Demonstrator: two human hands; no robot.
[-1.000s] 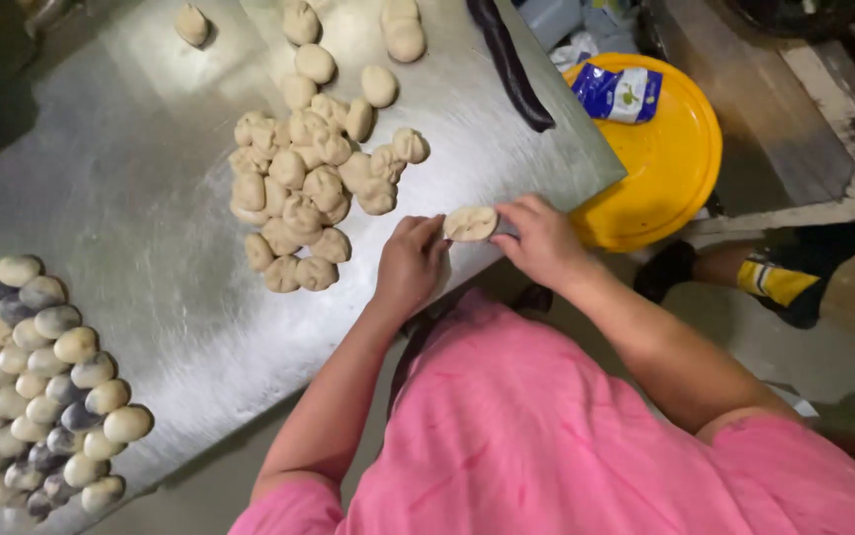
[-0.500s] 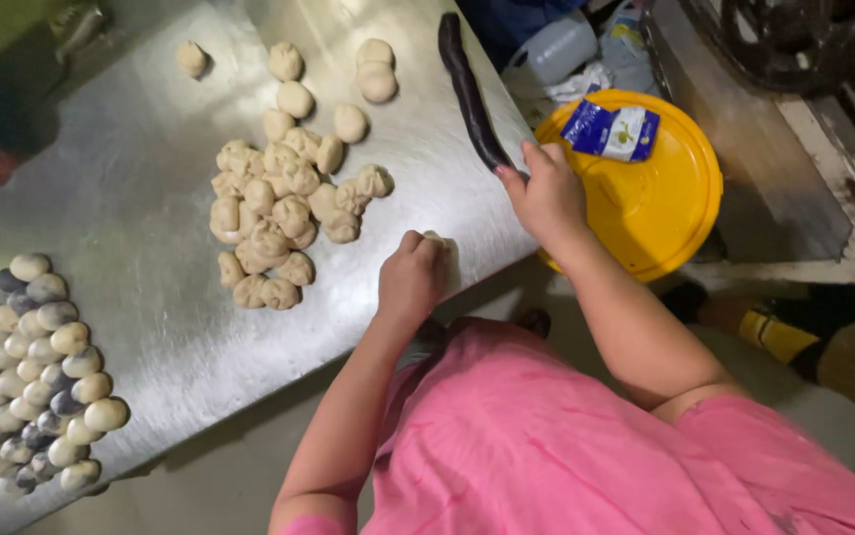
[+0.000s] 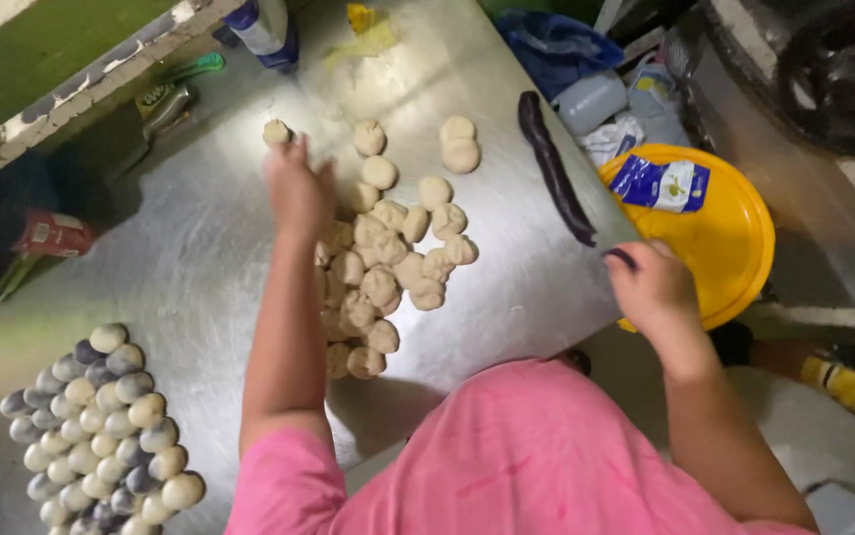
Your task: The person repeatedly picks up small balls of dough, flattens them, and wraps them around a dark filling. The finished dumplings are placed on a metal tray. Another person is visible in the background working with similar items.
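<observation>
The metal surface (image 3: 199, 248) fills most of the view, and on it the work in hand looks like the sorting or laying out of dough pieces. Off its right edge sits a round yellow lid (image 3: 735, 248) with a blue and white packet (image 3: 660, 183) lying on it. At the near left corner a close-packed cluster of pale and grey dough balls (image 3: 100, 436) lies in rows, well apart from the hands. In the middle is a loose pile of rough dough lumps (image 3: 388, 267), with a few single lumps (image 3: 459, 144) spread out beyond it. A long dark rolling pin (image 3: 551, 168) lies slanted near the right edge of the surface. The left hand (image 3: 298, 188) is stretched out over the far side of the pile, fingers spread and blurred, just beside one small lump (image 3: 276, 132) near the back; whether it touches or holds any dough cannot be told. The right hand (image 3: 655, 292) is curled at the surface's right edge, touching the near tip of the rolling pin, though how firmly it grips is unclear. The hands are well apart. Judging by this, the next move calls for a sure grip on the pin and a lump brought within reach.
</observation>
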